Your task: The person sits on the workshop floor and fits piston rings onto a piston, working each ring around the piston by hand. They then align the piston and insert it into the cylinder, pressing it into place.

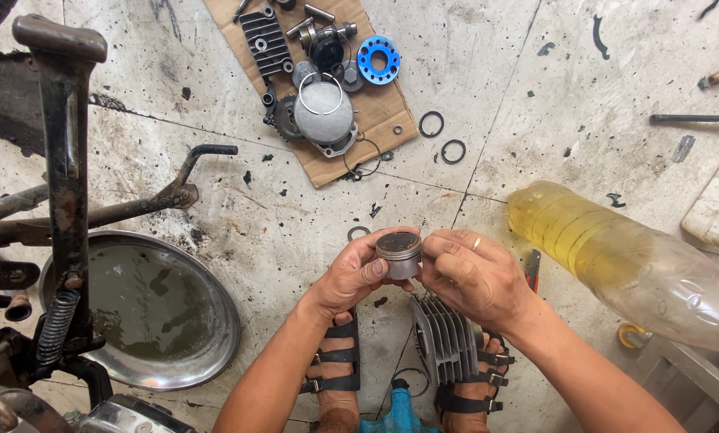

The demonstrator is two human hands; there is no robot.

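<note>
Fingers: both sets pinch the piston (398, 253) from opposite sides; the left hand (353, 277) has its thumb laid across the near wall, the right hand (473, 277) curls its fingertips over the far right edge of the skirt.
Piston: small grey metal cylinder, held upright above the floor, dark sooty crown facing up, near the middle of the view.
Grip advice: best kept level and supported by the skirt, I judge, with fingertips working evenly round the grooves so nothing is bent or dropped.
Risk: oily metal may slip; holding it low over the floor would limit damage.
Cylinder (446, 341): finned grey block lying on the floor just near the hands, between the sandalled feet.
Bottle (616, 261): clear plastic, yellow liquid inside, lying on its side to the right.
Pan (207, 321): round metal basin of murky liquid, to the left, beside the motorcycle frame (64, 160).
Cardboard (387, 112): far side, carrying a round cover, a blue ring and small engine parts.
Loose rings (431, 123): black, on the stained floor just right of the cardboard.
</note>
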